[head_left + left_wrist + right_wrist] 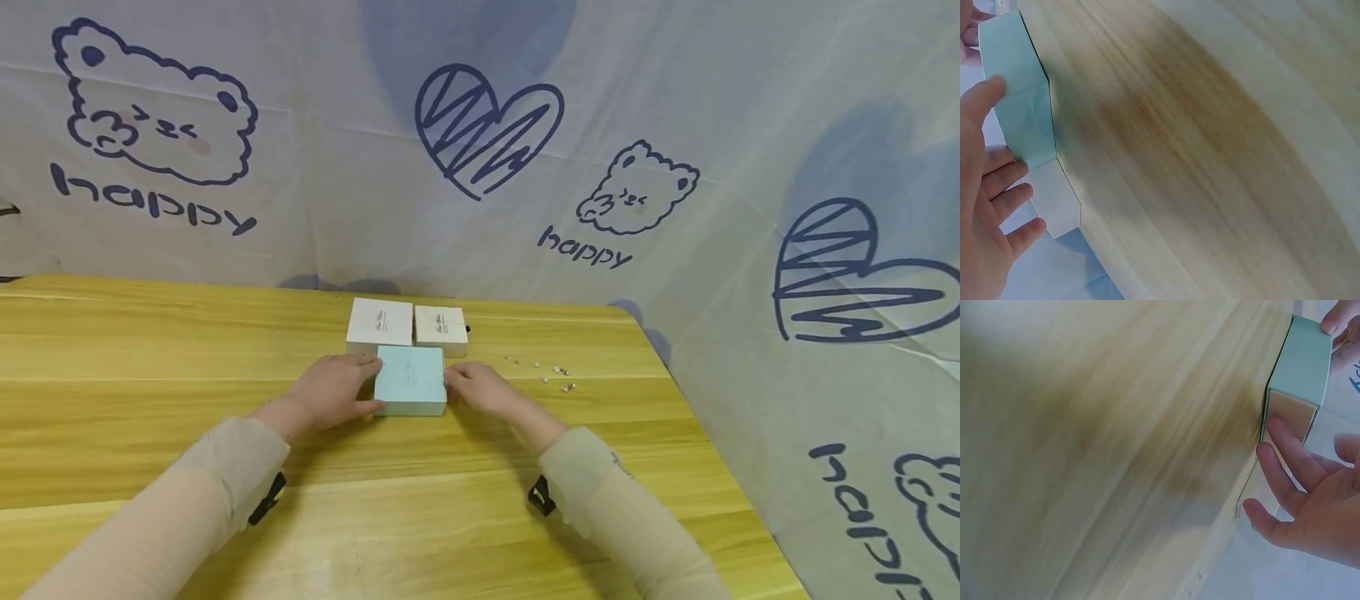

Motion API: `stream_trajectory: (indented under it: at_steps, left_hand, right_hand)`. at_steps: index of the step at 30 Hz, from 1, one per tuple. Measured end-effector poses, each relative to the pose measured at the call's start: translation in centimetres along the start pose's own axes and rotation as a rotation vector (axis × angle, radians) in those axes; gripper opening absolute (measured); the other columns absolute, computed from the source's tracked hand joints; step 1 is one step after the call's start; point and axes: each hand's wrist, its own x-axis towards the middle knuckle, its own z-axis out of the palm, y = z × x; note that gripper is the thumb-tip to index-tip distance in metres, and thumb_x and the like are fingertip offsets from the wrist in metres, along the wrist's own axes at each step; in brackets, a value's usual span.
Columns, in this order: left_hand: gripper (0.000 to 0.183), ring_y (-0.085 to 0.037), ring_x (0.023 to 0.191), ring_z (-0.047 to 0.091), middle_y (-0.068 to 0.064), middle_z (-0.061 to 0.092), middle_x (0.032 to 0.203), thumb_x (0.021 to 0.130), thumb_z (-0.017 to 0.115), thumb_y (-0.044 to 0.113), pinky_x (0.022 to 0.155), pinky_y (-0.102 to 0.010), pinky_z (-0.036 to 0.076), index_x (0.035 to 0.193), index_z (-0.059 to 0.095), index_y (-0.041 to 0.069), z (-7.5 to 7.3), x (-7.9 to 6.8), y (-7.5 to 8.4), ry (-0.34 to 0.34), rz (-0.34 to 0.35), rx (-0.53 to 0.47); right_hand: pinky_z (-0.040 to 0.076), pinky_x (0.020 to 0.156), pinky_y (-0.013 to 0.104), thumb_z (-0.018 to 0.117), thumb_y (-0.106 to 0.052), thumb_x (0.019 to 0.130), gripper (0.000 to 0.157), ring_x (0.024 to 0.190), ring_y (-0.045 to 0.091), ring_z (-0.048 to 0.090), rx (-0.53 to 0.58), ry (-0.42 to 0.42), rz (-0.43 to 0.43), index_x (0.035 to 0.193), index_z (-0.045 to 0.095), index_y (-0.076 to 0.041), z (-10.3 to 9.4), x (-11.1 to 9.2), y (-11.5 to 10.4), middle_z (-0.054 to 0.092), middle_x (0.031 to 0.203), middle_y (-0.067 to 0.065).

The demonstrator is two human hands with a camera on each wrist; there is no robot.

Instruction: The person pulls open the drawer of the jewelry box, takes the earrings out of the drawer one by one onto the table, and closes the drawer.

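A mint-green box lies flat on the wooden table between the two hands. My left hand grips its left end, thumb at the near corner and a finger at the far one. In the left wrist view, the other fingers of the left hand spread beside a white box. My right hand is at the box's right end. The right wrist view shows a pale panel framed by the green sleeve. A fingertip of the right hand touches this panel, its fingers extended and apart.
Right behind the green box stand a larger white box and a smaller cream box with a dark tab. Several small pieces of jewellery, apparently earrings, lie to the right. A printed cloth hangs behind the table.
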Motion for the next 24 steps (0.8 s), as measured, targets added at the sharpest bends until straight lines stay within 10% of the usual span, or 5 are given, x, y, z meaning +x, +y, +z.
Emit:
stream_trajectory:
  at_steps: [18, 24]
  left_hand:
    - [0.067, -0.038, 0.124, 0.049, -0.023, 0.048, 0.137, 0.088, 0.061, 0.042, 0.1, -0.053, 0.041, 0.133, 0.048, -0.006, 0.35, -0.37, -0.13, 0.014, 0.025, 0.036]
    - [0.073, -0.037, 0.127, 0.045, -0.02, 0.047, 0.139, 0.087, 0.062, 0.044, 0.103, -0.056, 0.037, 0.139, 0.04, -0.002, 0.62, -0.7, -0.43, 0.066, 0.017, 0.045]
  right_hand:
    - [0.035, 0.059, 0.024, 0.037, -0.021, 0.102, 0.033, 0.063, 0.013, 0.039, -0.05, -0.008, -0.027, 0.093, 0.062, -0.002, 0.46, 0.2, -0.2, 0.061, 0.084, 0.012]
    - [0.049, 0.073, 0.032, 0.044, -0.032, 0.099, 0.041, 0.076, 0.017, 0.059, -0.176, 0.107, -0.019, 0.13, 0.054, -0.007, 0.18, -0.32, -0.23, 0.068, 0.098, 0.011]
